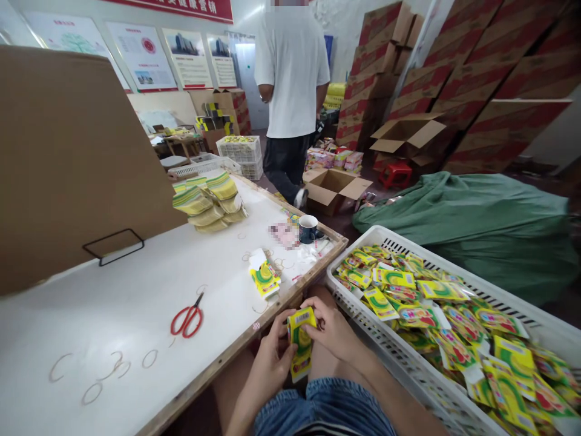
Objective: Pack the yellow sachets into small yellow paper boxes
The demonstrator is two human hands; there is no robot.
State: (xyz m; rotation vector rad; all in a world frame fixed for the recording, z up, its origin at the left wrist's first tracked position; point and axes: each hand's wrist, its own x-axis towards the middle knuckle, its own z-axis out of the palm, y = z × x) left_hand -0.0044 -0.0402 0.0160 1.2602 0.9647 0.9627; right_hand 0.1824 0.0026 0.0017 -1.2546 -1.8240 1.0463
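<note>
Between both hands, above my lap, is a small yellow-green printed carton (301, 339) with a barcode near its top. My left hand (276, 351) grips its left side, with the thumb across the front. My right hand (327, 324) pinches its upper right edge. Just beyond, on the table edge, lies a small stack of similar cartons (264, 277). To my right, a white plastic crate (376, 239) is heaped with many such cartons (422, 315), some with white flaps sticking out.
The white table (136, 315) carries red-handled scissors (187, 321), loose rubber bands (93, 393), bundled flat cartons (211, 203) and a dark mug (308, 230). A person (293, 91) walks beyond it. An open cardboard box (333, 188) and a green sack (472, 224) lie on the floor.
</note>
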